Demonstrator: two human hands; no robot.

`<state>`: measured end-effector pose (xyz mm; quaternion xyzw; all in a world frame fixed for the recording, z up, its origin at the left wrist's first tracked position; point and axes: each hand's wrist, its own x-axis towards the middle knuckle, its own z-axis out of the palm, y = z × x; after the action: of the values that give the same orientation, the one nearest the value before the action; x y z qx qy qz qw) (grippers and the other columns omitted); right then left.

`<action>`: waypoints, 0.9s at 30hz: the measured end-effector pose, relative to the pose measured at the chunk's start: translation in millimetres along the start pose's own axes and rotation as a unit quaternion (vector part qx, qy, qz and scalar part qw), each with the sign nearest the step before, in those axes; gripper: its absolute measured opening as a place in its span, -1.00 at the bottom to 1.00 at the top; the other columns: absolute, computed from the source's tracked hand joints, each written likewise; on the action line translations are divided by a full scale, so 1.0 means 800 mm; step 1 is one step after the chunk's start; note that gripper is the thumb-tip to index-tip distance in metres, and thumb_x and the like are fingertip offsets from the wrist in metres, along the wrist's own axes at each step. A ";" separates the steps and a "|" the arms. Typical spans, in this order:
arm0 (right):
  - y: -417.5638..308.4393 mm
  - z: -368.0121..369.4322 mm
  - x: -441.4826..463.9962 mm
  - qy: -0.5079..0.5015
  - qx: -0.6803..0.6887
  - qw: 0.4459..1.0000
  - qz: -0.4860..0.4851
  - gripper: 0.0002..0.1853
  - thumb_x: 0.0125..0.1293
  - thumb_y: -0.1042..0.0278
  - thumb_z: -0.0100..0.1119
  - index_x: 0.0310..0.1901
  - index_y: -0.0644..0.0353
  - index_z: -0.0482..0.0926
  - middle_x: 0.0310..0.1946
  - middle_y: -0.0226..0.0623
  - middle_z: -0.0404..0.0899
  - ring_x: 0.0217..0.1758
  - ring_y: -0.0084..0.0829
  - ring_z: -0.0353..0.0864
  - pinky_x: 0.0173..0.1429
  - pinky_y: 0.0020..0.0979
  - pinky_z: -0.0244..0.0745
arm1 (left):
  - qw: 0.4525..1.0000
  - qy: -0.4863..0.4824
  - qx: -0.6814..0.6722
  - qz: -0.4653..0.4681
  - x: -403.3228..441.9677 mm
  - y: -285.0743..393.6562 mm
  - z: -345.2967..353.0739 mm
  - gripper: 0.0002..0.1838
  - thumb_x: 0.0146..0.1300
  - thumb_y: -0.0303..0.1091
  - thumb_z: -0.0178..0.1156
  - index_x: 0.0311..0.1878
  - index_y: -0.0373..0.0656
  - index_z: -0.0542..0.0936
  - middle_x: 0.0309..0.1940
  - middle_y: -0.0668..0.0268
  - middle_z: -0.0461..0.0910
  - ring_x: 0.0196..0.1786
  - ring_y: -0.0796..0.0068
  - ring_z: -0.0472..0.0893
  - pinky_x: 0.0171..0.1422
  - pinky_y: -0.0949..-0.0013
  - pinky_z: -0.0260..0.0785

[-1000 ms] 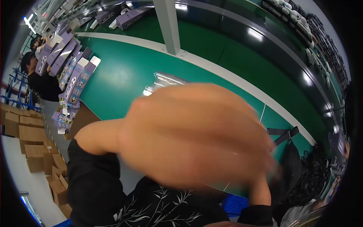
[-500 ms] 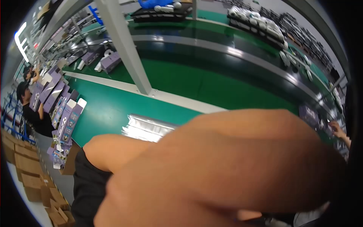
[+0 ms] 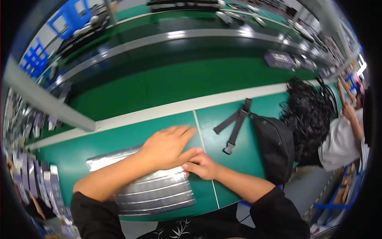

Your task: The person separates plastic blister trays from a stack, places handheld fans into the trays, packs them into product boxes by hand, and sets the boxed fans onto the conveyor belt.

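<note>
My left hand (image 3: 169, 147) is palm down above the upper right part of a flat, silvery, ribbed stack of sheets or bags (image 3: 159, 193). Its fingers stretch out to the right, slightly smeared by motion, with nothing visible in them. My right hand (image 3: 203, 166) meets the left one near its thumb, at the right edge of the silvery stack. The right fingers are curled together, and whatever lies between them is hidden. Both forearms reach in from the near side of the green table (image 3: 234, 177).
A black bag (image 3: 274, 147) with a buckled strap (image 3: 238, 125) lies on the right. Beyond it is a co-worker with dark curly hair and a light shirt (image 3: 338, 139). A white rail (image 3: 159, 113) separates the table from a green conveyor (image 3: 179, 85). Purple boxes (image 3: 49, 181) stand left.
The view has swung to the right. The arm that filled the foreground has dropped away from the camera, and both hands now meet over the silvery stack.
</note>
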<state>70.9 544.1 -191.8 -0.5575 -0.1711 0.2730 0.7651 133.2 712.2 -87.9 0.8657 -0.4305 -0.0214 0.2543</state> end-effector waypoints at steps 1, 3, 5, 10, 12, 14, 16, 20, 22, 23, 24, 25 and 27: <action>0.000 -0.001 0.002 0.006 0.033 0.999 0.022 -0.81 0.44 0.35 0.03 -0.26 0.29 0.55 -0.38 -0.35 0.60 -0.31 -0.53 0.57 -0.17 -0.45 0.49 | 0.993 -0.043 0.108 -0.027 0.000 -0.005 0.010 -0.53 0.19 -0.15 0.29 0.05 -0.30 0.58 0.05 0.00 0.61 0.12 -0.01 0.59 0.16 0.12 0.47; -0.005 -0.009 0.008 0.004 0.020 1.000 0.005 -0.82 0.43 0.38 0.03 -0.27 0.30 0.54 -0.42 -0.35 0.59 -0.34 -0.53 0.56 -0.18 -0.45 0.49 | 0.995 -0.066 0.068 -0.015 0.003 -0.004 0.007 -0.52 0.16 -0.13 0.30 0.05 -0.29 0.59 0.05 0.00 0.61 0.10 -0.01 0.60 0.15 0.11 0.48; -0.003 -0.010 0.004 -0.003 0.003 1.000 -0.007 -0.83 0.41 0.40 0.02 -0.29 0.30 0.54 -0.46 -0.36 0.59 -0.36 -0.54 0.56 -0.18 -0.46 0.48 | 0.996 -0.088 0.028 -0.009 0.005 0.001 0.007 -0.50 0.14 -0.11 0.31 0.04 -0.28 0.59 0.05 0.00 0.61 0.08 0.00 0.61 0.14 0.10 0.48; -0.012 -0.007 0.004 -0.019 0.039 0.999 -0.012 -0.84 0.38 0.41 0.04 -0.31 0.30 0.54 -0.49 -0.36 0.58 -0.38 -0.55 0.56 -0.21 -0.47 0.47 | 0.999 -0.042 0.014 -0.020 0.006 0.002 0.006 -0.54 0.12 -0.17 0.31 0.01 -0.30 0.61 0.01 0.00 0.63 0.02 -0.01 0.63 0.11 0.12 0.49; -0.017 -0.006 0.000 -0.026 0.027 0.999 0.010 -0.84 0.38 0.42 0.06 -0.32 0.31 0.55 -0.47 -0.36 0.57 -0.36 -0.56 0.55 -0.21 -0.48 0.44 | 0.999 -0.030 0.012 -0.029 0.007 0.003 0.007 -0.56 0.11 -0.20 0.31 -0.01 -0.32 0.62 -0.02 0.00 0.64 -0.02 -0.01 0.63 0.07 0.12 0.50; -0.015 -0.003 0.001 -0.012 0.021 1.000 0.003 -0.82 0.38 0.41 0.06 -0.35 0.30 0.55 -0.51 -0.38 0.57 -0.40 -0.58 0.53 -0.24 -0.48 0.43 | 0.999 -0.031 0.008 -0.025 0.006 0.004 0.007 -0.56 0.10 -0.19 0.31 -0.02 -0.31 0.62 -0.02 0.01 0.64 -0.06 0.02 0.64 0.05 0.12 0.50; -0.011 -0.001 0.001 -0.003 0.017 1.000 -0.011 -0.79 0.37 0.38 0.06 -0.41 0.27 0.54 -0.58 -0.41 0.56 -0.49 -0.61 0.50 -0.31 -0.50 0.41 | 0.999 -0.032 0.009 -0.035 0.007 0.004 0.008 -0.56 0.09 -0.17 0.31 -0.04 -0.30 0.64 -0.03 0.03 0.65 -0.14 0.07 0.64 0.00 0.12 0.51; -0.009 0.000 0.001 -0.008 0.008 1.000 -0.005 -0.76 0.36 0.36 0.09 -0.47 0.26 0.53 -0.62 -0.44 0.52 -0.53 -0.64 0.44 -0.37 -0.49 0.34 | 0.998 -0.045 0.005 -0.045 0.009 0.009 0.004 -0.56 0.04 -0.25 0.32 -0.03 -0.33 0.62 -0.06 0.01 0.66 -0.12 0.03 0.63 0.01 0.15 0.49; -0.006 0.002 0.003 -0.006 0.012 1.000 -0.019 -0.76 0.35 0.36 0.10 -0.47 0.26 0.52 -0.62 -0.44 0.51 -0.54 -0.64 0.42 -0.38 -0.48 0.33 | 0.998 -0.042 0.004 -0.035 0.008 0.009 0.004 -0.56 0.03 -0.26 0.31 -0.04 -0.33 0.62 -0.07 0.02 0.66 -0.12 0.04 0.62 0.01 0.15 0.49; -0.004 0.002 0.003 -0.009 0.015 0.999 -0.032 -0.76 0.35 0.36 0.11 -0.47 0.25 0.52 -0.62 -0.45 0.51 -0.54 -0.65 0.40 -0.39 -0.48 0.31 | 0.999 -0.036 0.005 -0.029 0.008 0.008 0.005 -0.57 0.03 -0.27 0.31 -0.04 -0.34 0.62 -0.07 0.02 0.66 -0.13 0.04 0.62 0.00 0.15 0.49; -0.002 0.002 0.003 -0.013 0.019 0.999 -0.044 -0.76 0.34 0.35 0.12 -0.48 0.25 0.52 -0.63 -0.46 0.50 -0.54 -0.66 0.39 -0.40 -0.48 0.30 | 0.999 -0.031 0.005 -0.024 0.009 0.007 0.006 -0.57 0.02 -0.28 0.31 -0.05 -0.34 0.62 -0.08 0.03 0.66 -0.13 0.04 0.61 0.00 0.15 0.48; -0.002 0.000 0.003 -0.006 0.018 0.999 -0.044 -0.76 0.34 0.35 0.12 -0.48 0.25 0.52 -0.63 -0.46 0.50 -0.54 -0.66 0.39 -0.40 -0.48 0.30 | 0.999 -0.032 0.001 -0.019 0.012 0.008 0.006 -0.57 0.02 -0.28 0.31 -0.05 -0.34 0.62 -0.08 0.03 0.66 -0.13 0.04 0.61 0.00 0.15 0.48; -0.006 0.000 0.003 -0.007 -0.006 0.999 -0.043 -0.76 0.34 0.34 0.14 -0.48 0.24 0.52 -0.63 -0.45 0.49 -0.55 -0.66 0.39 -0.41 -0.47 0.29 | 0.998 -0.043 -0.010 -0.035 0.013 0.010 0.004 -0.59 0.03 -0.29 0.30 -0.06 -0.34 0.62 -0.09 0.03 0.66 -0.12 0.05 0.61 0.00 0.15 0.48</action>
<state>73.5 544.4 -187.2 -0.5522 -0.2017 0.2430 0.7716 133.2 698.7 -84.9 0.8760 -0.4103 -0.0722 0.2431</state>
